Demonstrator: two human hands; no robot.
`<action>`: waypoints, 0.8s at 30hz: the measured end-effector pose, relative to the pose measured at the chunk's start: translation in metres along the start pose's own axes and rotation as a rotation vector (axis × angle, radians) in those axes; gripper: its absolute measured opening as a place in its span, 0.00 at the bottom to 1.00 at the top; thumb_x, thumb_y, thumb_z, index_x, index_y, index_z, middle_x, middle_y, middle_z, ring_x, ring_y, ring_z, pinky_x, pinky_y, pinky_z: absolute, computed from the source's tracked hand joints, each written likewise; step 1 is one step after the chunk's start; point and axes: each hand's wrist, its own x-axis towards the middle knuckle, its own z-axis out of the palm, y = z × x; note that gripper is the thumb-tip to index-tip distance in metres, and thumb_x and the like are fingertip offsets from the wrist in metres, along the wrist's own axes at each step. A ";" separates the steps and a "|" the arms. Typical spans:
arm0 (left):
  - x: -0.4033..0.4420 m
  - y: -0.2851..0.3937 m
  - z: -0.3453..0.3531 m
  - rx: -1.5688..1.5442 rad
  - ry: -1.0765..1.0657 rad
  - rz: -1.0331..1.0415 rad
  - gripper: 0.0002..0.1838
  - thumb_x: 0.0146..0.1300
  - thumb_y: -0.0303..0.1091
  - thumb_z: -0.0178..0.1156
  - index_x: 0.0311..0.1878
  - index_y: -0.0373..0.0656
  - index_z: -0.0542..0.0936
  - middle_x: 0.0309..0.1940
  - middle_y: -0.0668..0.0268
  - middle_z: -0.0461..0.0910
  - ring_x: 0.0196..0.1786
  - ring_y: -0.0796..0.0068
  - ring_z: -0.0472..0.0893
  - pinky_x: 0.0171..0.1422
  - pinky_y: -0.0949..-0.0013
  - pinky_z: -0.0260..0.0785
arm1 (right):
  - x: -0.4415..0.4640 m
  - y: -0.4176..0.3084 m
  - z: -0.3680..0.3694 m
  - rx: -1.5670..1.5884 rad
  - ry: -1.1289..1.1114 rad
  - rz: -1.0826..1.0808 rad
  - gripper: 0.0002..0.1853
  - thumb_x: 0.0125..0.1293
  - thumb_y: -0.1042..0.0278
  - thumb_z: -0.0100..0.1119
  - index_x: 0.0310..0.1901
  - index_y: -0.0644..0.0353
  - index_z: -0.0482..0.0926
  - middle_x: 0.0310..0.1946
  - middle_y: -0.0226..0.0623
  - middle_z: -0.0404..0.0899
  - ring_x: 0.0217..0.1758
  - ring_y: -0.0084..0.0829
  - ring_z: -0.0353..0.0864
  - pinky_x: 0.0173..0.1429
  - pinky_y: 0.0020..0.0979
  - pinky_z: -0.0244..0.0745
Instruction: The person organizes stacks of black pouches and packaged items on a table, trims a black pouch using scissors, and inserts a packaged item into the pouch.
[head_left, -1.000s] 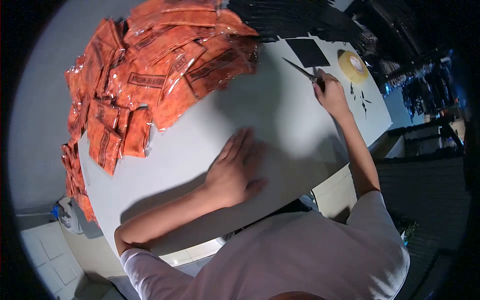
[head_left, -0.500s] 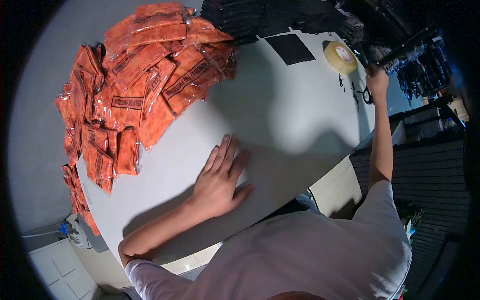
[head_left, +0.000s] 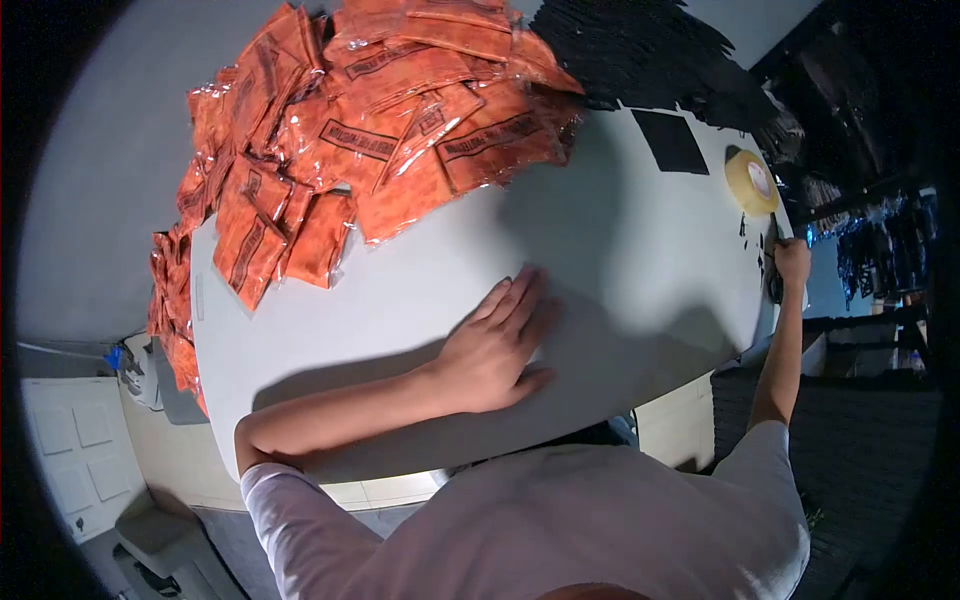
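Note:
My left hand [head_left: 497,345] lies palm down on the white table [head_left: 420,290], fingers stretched out and nothing in them. Over at the table's right edge, my right hand [head_left: 792,262] is closed; what its fingers grip is hidden. Beside that hand is a dark scissors handle [head_left: 776,288], partly covered. A roll of clear yellowish tape [head_left: 741,182] stands just beyond, with small black scraps near it. Farther left lies a flat black rectangular piece [head_left: 670,141].
Orange packets in clear plastic [head_left: 400,130] form a large heap on the table's far left, some at the left edge. A black pile of flat pieces [head_left: 640,55] lies at the back. Dark items hang on a rack [head_left: 875,250] at the right.
The view has turned, so the table things appear farther right. My right hand has come down closer to the table edge by the scissors. My left hand still rests flat.

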 end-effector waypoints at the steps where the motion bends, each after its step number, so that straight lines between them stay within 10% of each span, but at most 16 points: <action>1: -0.001 -0.001 0.001 0.004 0.013 -0.008 0.44 0.63 0.52 0.66 0.76 0.31 0.67 0.78 0.33 0.58 0.85 0.39 0.52 0.87 0.46 0.45 | 0.000 -0.007 -0.006 -0.101 0.010 0.019 0.16 0.59 0.56 0.68 0.41 0.59 0.86 0.46 0.55 0.88 0.50 0.59 0.87 0.56 0.54 0.82; 5: -0.003 -0.004 0.005 -0.024 0.036 0.017 0.44 0.63 0.50 0.67 0.75 0.31 0.68 0.77 0.33 0.59 0.84 0.37 0.52 0.87 0.43 0.45 | 0.027 -0.076 -0.043 -0.114 0.170 -0.237 0.19 0.64 0.53 0.70 0.47 0.60 0.84 0.47 0.54 0.87 0.50 0.61 0.86 0.54 0.56 0.80; 10: -0.007 -0.003 0.007 0.008 0.065 0.054 0.44 0.65 0.52 0.65 0.75 0.30 0.68 0.77 0.33 0.59 0.83 0.35 0.53 0.87 0.44 0.44 | -0.062 -0.359 -0.178 0.534 0.114 -0.715 0.16 0.73 0.55 0.63 0.48 0.58 0.90 0.44 0.48 0.89 0.46 0.48 0.90 0.52 0.42 0.83; 14: -0.010 -0.015 0.019 -0.055 0.118 0.068 0.45 0.65 0.53 0.64 0.76 0.31 0.66 0.78 0.33 0.56 0.84 0.37 0.52 0.87 0.45 0.44 | -0.077 -0.495 -0.170 0.621 0.481 -1.025 0.15 0.72 0.57 0.61 0.45 0.59 0.90 0.43 0.43 0.89 0.44 0.50 0.88 0.51 0.46 0.83; 16: -0.011 -0.016 0.019 -0.085 0.141 0.084 0.45 0.65 0.54 0.64 0.76 0.31 0.65 0.79 0.34 0.56 0.84 0.38 0.52 0.87 0.45 0.44 | -0.077 -0.540 -0.172 0.557 0.533 -1.043 0.16 0.72 0.57 0.61 0.53 0.56 0.88 0.49 0.45 0.87 0.56 0.50 0.84 0.59 0.45 0.80; 24: -0.017 -0.023 0.013 -0.017 0.184 0.138 0.37 0.73 0.48 0.58 0.75 0.33 0.65 0.73 0.43 0.68 0.79 0.40 0.62 0.87 0.47 0.47 | -0.056 -0.529 -0.182 0.709 0.638 -0.772 0.15 0.72 0.54 0.63 0.50 0.53 0.89 0.43 0.41 0.90 0.44 0.41 0.91 0.50 0.36 0.83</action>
